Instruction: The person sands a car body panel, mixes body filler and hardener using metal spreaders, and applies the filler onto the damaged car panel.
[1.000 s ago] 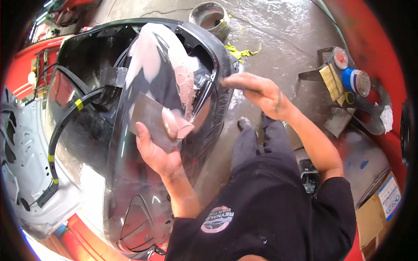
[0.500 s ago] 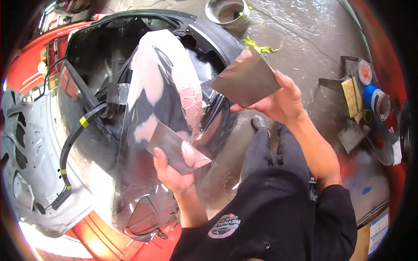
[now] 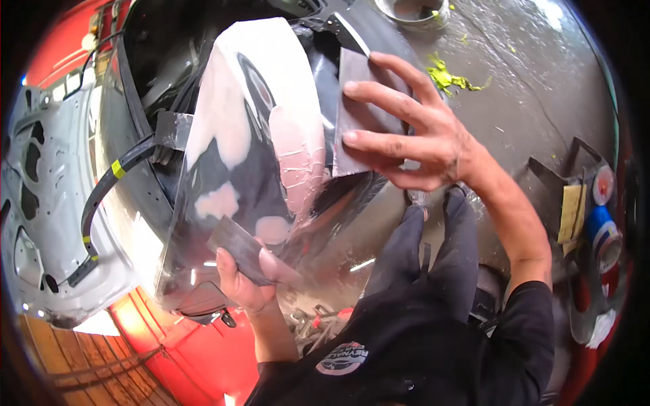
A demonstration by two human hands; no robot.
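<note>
My left hand (image 3: 245, 287) is closed on a thin dark-grey spreader (image 3: 237, 247), held low over the near end of a black car body panel (image 3: 261, 203). My right hand (image 3: 423, 135) grips a larger, square grey spreader (image 3: 369, 101), its fingers spread across the face and the sheet standing nearly upright at the panel's right side. Ridged pink filler (image 3: 298, 152) covers part of the panel's right flank. White and pale pink smooth patches (image 3: 261, 47) run up the top. Neither spreader visibly touches the ridged filler.
A grey-white door shell (image 3: 54, 183) stands at the left, with a black curved strip (image 3: 101, 196) beside it. Yellow-green scraps (image 3: 450, 76) and a round tub (image 3: 413, 12) lie on the floor. A blue can (image 3: 602, 233) sits among parts at the right.
My right hand has turned over, so its fingers now show across the spreader's face. My left hand has moved slightly left and down with its spreader. The camera view has shifted.
</note>
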